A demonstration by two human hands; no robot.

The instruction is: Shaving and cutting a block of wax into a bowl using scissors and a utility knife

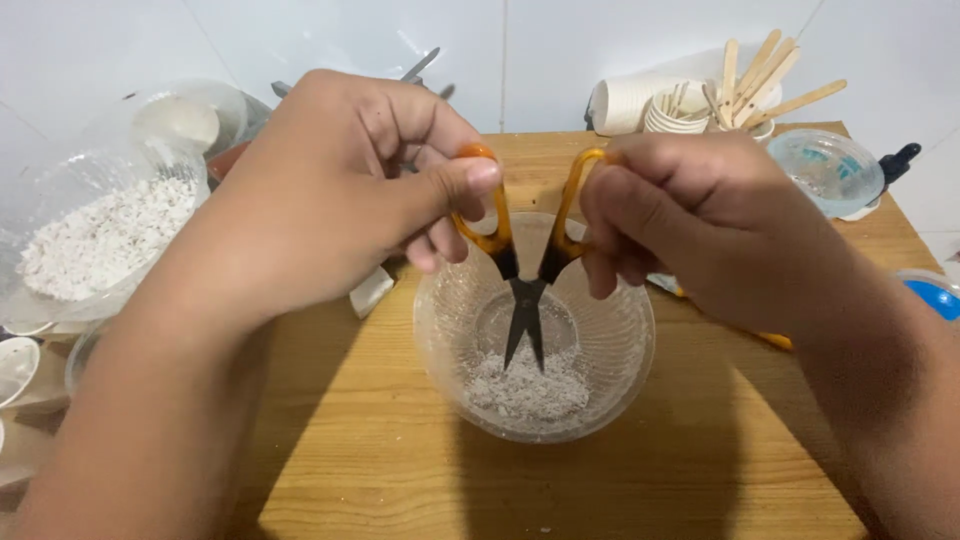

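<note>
Orange-handled scissors (522,290) hang blades-down over a clear ribbed plastic bowl (620,330) that stands on the wooden table (380,450). My left hand (350,190) grips the left handle loop, thumb on top. My right hand (690,210) grips the right handle loop. The dark blades point into a heap of white-grey crumbly powder (525,390) at the bowl's near side, tips just above or touching it. The handles are spread apart slightly.
A large clear bag of white granules (100,240) lies at the left. Paper cups with wooden sticks (740,90) stand at the back. A clear lidded cup (828,172) and a blue lid (935,295) are at the right.
</note>
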